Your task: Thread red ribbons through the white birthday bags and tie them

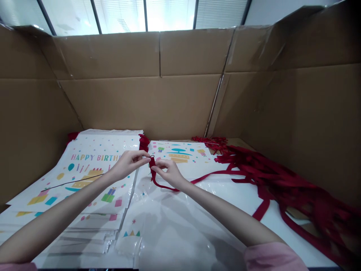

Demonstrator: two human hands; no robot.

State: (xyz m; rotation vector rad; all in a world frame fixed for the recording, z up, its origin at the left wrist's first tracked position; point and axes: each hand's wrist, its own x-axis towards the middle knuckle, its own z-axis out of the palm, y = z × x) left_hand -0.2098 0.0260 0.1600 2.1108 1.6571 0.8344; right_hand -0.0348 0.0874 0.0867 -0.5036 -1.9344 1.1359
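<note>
My left hand [128, 164] and my right hand [170, 176] meet near the middle of the view, fingertips close together. Between them hangs the end of a red ribbon [152, 162], pinched by my right thumb and forefinger. The ribbon curves down, passes under my right forearm and runs off to the right. My left fingertips pinch a thin dark cord at the ribbon's top, where a small loop shows. What looks like the same cord [72, 183] trails out to the left beyond my left forearm. The exact join is too small to make out.
At left lies a stack of printed Happy Birthday sheets [93, 146] in clear sleeves. More clear-sleeved printed sheets [180, 158] lie under my hands. A large tangle of red ribbons [259, 165] covers the right side. Cardboard walls [135, 101] enclose the back and sides.
</note>
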